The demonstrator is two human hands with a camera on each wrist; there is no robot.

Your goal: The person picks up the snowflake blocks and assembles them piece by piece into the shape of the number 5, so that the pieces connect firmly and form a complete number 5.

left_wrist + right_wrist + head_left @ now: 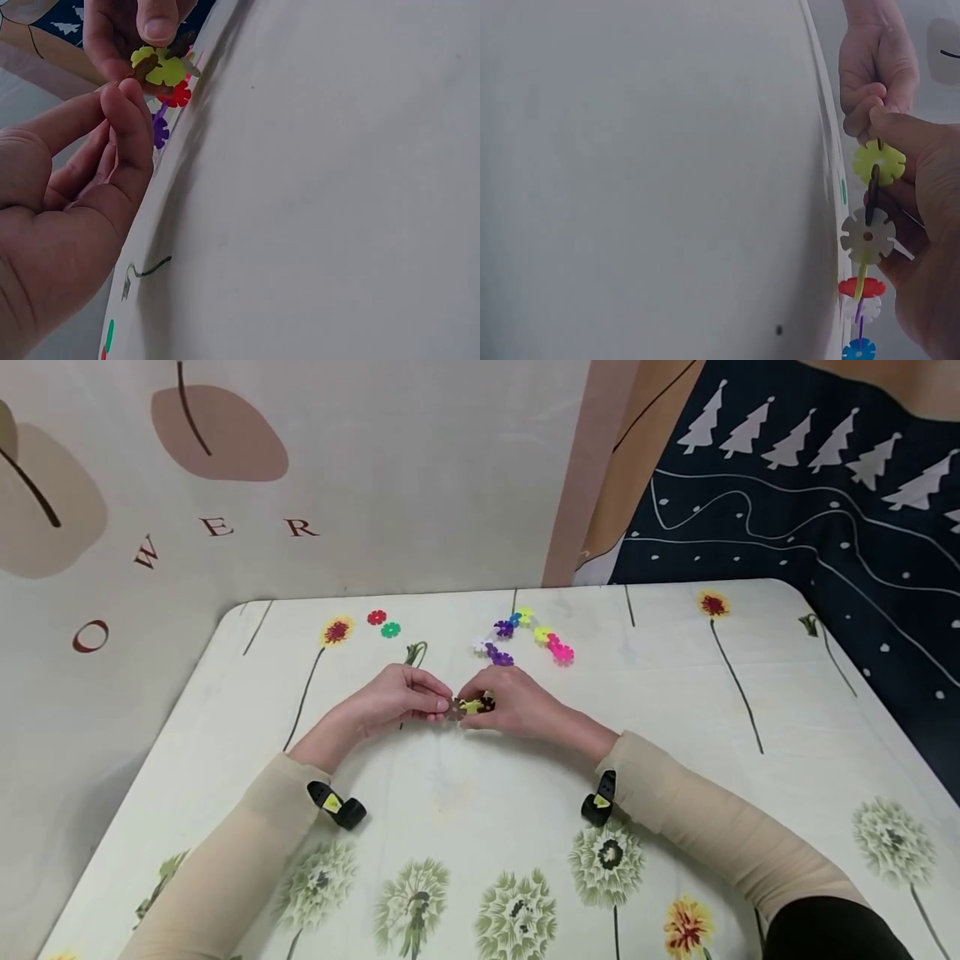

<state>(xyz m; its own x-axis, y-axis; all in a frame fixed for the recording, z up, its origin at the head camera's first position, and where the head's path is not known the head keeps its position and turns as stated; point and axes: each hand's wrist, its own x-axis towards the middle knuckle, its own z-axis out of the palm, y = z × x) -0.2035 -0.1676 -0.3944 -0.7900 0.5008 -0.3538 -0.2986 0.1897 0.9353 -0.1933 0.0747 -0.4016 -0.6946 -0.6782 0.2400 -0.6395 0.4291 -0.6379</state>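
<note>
Between finger and thumb my left hand (pixel 401 700) pinches a brown notched flower-shaped plastic disc (pixel 453 710). My right hand (pixel 517 700) holds the joined end of a disc chain just beside it, fingertips almost meeting the left ones. In the right wrist view a yellow disc (pixel 880 163) sits by the right thumb, with a dark brown disc (pixel 872 196) slotted edge-on into it. A whitish disc (pixel 868 236), a red disc (pixel 862 286) and a blue disc (pixel 859 350) follow along the chain. The right fingers partly hide the joints.
Beyond the right hand, the chain curves over the table with purple (pixel 503 628), yellow (pixel 543 634) and pink discs (pixel 561 652). A loose red disc (pixel 377 617) and green disc (pixel 390 630) lie at the back left. The flower-print cloth (pixel 450 793) covers the table up to the wall.
</note>
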